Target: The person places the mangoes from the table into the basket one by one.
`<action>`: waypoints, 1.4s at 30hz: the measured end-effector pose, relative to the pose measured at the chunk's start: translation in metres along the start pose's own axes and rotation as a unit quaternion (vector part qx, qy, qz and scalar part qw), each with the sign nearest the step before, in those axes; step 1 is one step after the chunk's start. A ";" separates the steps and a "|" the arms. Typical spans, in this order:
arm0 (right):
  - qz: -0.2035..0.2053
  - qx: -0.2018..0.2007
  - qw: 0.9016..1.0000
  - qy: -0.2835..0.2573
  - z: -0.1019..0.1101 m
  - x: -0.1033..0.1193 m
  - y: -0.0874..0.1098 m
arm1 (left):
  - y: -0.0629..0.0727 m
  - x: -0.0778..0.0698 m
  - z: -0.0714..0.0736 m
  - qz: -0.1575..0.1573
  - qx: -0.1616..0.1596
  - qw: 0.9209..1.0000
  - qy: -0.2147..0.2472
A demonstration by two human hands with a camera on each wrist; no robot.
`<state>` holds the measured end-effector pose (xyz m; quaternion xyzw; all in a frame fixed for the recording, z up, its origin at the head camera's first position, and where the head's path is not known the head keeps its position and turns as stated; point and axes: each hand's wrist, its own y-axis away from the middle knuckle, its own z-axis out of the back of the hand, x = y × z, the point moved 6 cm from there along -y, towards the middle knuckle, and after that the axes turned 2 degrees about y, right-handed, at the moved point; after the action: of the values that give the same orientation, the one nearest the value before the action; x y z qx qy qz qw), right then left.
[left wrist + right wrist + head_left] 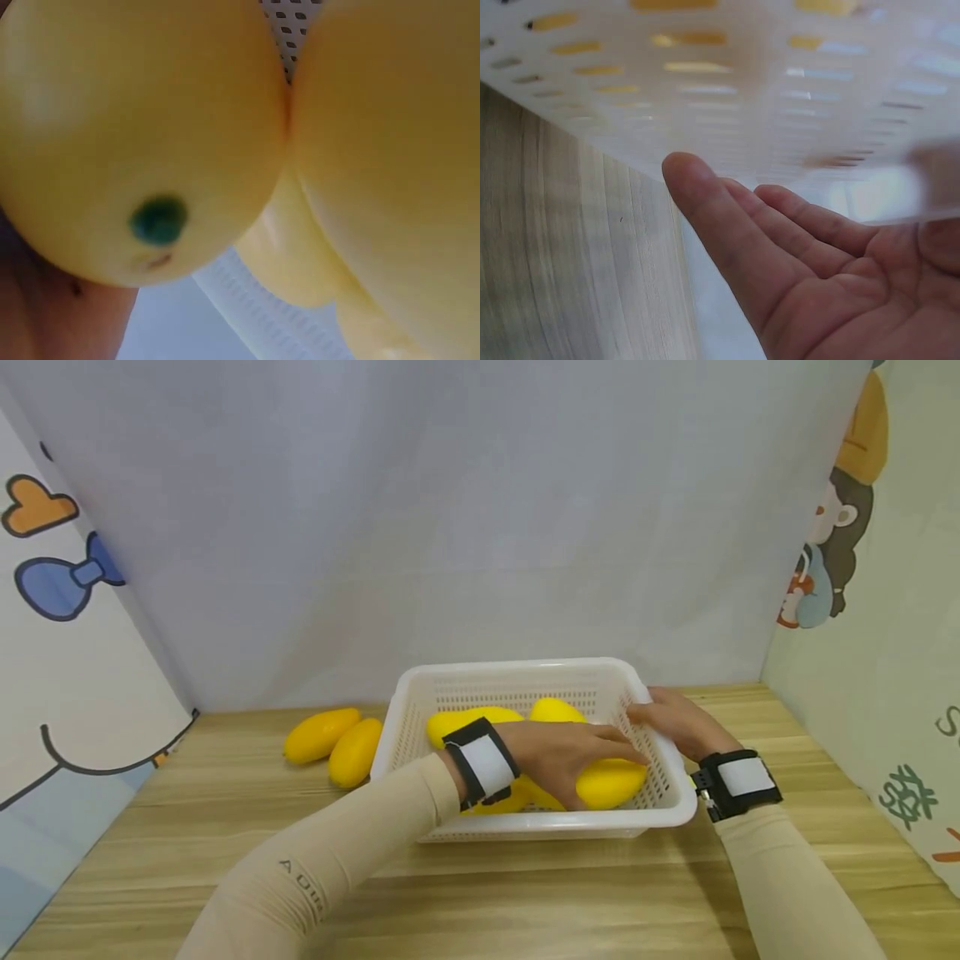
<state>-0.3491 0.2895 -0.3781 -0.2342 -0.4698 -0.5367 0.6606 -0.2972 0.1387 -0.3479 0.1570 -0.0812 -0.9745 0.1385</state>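
Note:
A white plastic basket [517, 820] with perforated walls stands on the table, several yellow mangoes [555, 710] inside it. My left hand [558, 756] reaches into the basket and grips a mango [611, 783] near the right end, thumb on the near side and fingers over the top. Close up in the left wrist view, a mango [142, 135] shows a green stem spot. At the right end, my right hand [678, 722] holds the basket rim, thumb over the edge. In the right wrist view its fingers [727, 217] lie along the outer wall.
Two orange-yellow mangoes [322, 735] lie on the wooden table [225, 827], left of the basket. A pale curtain [480, 527] hangs right behind it. Printed panels flank the table at left and right.

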 end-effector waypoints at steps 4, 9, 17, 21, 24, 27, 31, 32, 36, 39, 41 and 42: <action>0.004 -0.001 1.000 -0.002 0.001 -0.002 0.001 | -0.001 -0.001 -0.001 0.005 0.005 1.000 0.000; 0.007 0.000 1.000 -0.003 0.001 -0.003 0.001 | -0.001 -0.001 -0.003 0.019 0.002 1.000 -0.012; 0.009 -0.001 1.000 0.007 0.002 -0.002 0.001 | -0.001 0.002 -0.004 0.018 -0.006 1.000 -0.023; 0.005 -0.001 1.000 0.007 0.001 -0.001 0.000 | 0.001 0.003 -0.005 0.018 -0.007 1.000 -0.020; 0.007 0.000 1.000 0.006 0.002 -0.001 0.000 | 0.001 0.004 -0.006 0.020 -0.005 1.000 -0.009; 0.007 0.000 1.000 0.005 0.002 -0.001 -0.001 | 0.001 0.004 -0.007 0.022 -0.002 1.000 0.001; 0.000 -0.001 1.000 0.007 0.002 -0.002 -0.001 | 0.002 0.004 -0.007 0.025 -0.002 1.000 -0.004; -0.002 -0.001 1.000 0.007 0.003 -0.002 -0.001 | 0.002 0.004 -0.007 0.025 -0.003 1.000 -0.004; -0.005 -0.004 1.000 0.007 0.003 -0.002 -0.002 | 0.002 0.004 -0.007 0.026 -0.002 1.000 0.001; -0.004 -0.003 1.000 0.005 0.002 -0.003 -0.002 | 0.002 0.004 -0.008 0.022 0.000 1.000 0.009; -0.003 -0.002 1.000 0.004 0.002 -0.003 -0.002 | 0.001 0.004 -0.008 0.018 0.002 1.000 0.014; -0.002 -0.003 1.000 0.004 0.002 -0.003 -0.002 | 0.001 0.004 -0.008 0.015 0.002 1.000 0.017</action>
<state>-0.3514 0.2921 -0.3798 -0.2324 -0.4663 -0.5404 0.6607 -0.2981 0.1356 -0.3563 0.1721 -0.0830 -0.9693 0.1546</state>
